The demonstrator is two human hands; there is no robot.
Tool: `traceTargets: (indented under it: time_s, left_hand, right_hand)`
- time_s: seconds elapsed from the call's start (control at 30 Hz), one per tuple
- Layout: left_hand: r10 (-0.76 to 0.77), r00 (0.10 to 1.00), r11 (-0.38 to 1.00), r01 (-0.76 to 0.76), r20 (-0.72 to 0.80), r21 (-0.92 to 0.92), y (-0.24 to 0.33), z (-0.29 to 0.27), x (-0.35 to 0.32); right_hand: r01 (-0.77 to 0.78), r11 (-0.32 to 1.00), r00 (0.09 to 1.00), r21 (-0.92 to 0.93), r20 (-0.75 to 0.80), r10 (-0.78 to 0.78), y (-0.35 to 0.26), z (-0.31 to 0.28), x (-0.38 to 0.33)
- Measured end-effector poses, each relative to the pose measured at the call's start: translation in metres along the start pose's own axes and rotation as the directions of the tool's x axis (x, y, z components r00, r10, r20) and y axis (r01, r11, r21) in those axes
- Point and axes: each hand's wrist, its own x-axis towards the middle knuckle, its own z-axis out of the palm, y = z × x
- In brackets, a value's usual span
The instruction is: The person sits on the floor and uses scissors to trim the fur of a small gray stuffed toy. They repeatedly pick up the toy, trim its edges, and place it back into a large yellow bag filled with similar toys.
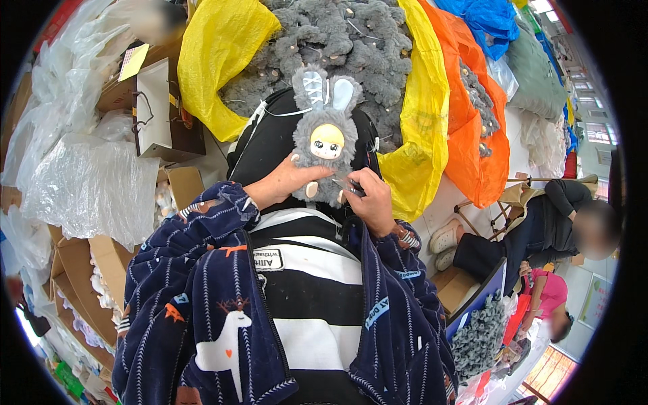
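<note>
A grey plush bunny doll (312, 137) with long ears and a painted doll face lies upright over my lap. White lacing crosses one ear, and a white cord runs off to its left. My left hand (283, 181) grips the doll's lower body, thumb across its belly. At the doll's lower right, my right hand (372, 201) is closed, fingers pinched around a small shiny tool (345, 181) that looks like thread snips. Its tips are close to the fur; most of it is hidden by the fingers.
Ahead, a yellow sack (425, 101) holds a heap of grey plush dolls (324, 40). An orange sack (466, 135) with more stands to its right. Cardboard boxes (104, 260) and clear plastic bags (88, 189) crowd the left. People sit at right, one on a folding chair (499, 216).
</note>
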Motion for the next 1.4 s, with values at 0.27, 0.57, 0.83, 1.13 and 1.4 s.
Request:
traceTargets:
  time_s: [0.27, 0.57, 0.83, 1.13, 1.4]
  left_hand:
    - [-0.094, 0.995, 0.987, 0.090, -0.026, -0.131, 0.006, 0.004, 0.001]
    - [0.009, 1.000, 1.000, -0.009, -0.008, 0.008, 0.002, 0.001, 0.001]
    - [0.052, 0.999, 0.996, -0.052, 0.003, 0.071, 0.000, 0.000, -0.002]
    - [-0.048, 0.999, 0.999, 0.048, -0.001, 0.011, 0.005, 0.002, -0.001]
    - [-0.109, 0.994, 0.990, 0.106, -0.022, -0.095, 0.005, 0.002, 0.002]
  right_hand:
    - [-0.223, 0.951, 0.973, 0.217, -0.007, 0.230, -0.003, -0.006, -0.012]
    - [-0.010, 1.000, 0.993, -0.001, -0.120, 0.010, -0.008, -0.008, -0.002]
    - [0.079, 0.976, 0.997, -0.204, 0.000, -0.081, -0.007, -0.007, 0.002]
    - [-0.037, 0.997, 0.999, 0.071, 0.029, 0.034, -0.005, -0.009, 0.001]
    - [-0.255, 0.929, 0.967, 0.269, 0.095, 0.238, -0.002, -0.012, -0.010]
